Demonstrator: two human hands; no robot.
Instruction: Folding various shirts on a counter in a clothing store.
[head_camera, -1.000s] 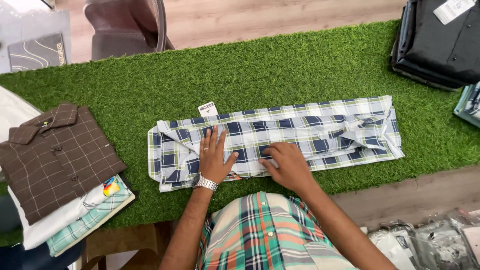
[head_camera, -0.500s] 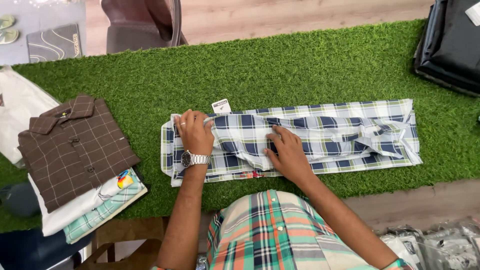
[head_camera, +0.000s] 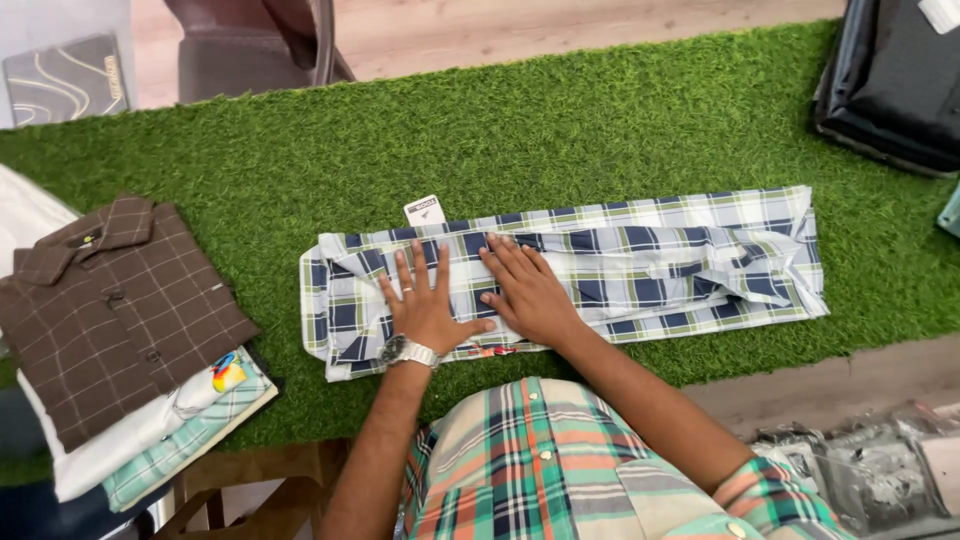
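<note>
A blue, white and green checked shirt (head_camera: 640, 260) lies folded into a long narrow strip across the green artificial-grass table top (head_camera: 560, 130). A small white tag (head_camera: 424, 211) sticks out at its upper left. My left hand (head_camera: 422, 302), with a silver watch on the wrist, presses flat on the left part of the strip, fingers spread. My right hand (head_camera: 527, 290) lies flat beside it, touching the left thumb, palm down on the cloth. Neither hand grips anything.
A stack of folded shirts, brown checked one (head_camera: 110, 300) on top, sits at the left edge. Dark bags (head_camera: 890, 85) lie at the far right. A chair (head_camera: 255, 45) stands beyond the table. Clear plastic packaging (head_camera: 860, 470) is at the lower right.
My left hand slid from the shirt's left end toward the middle. My right hand moved left to meet it. Both now rest side by side on the cloth.
</note>
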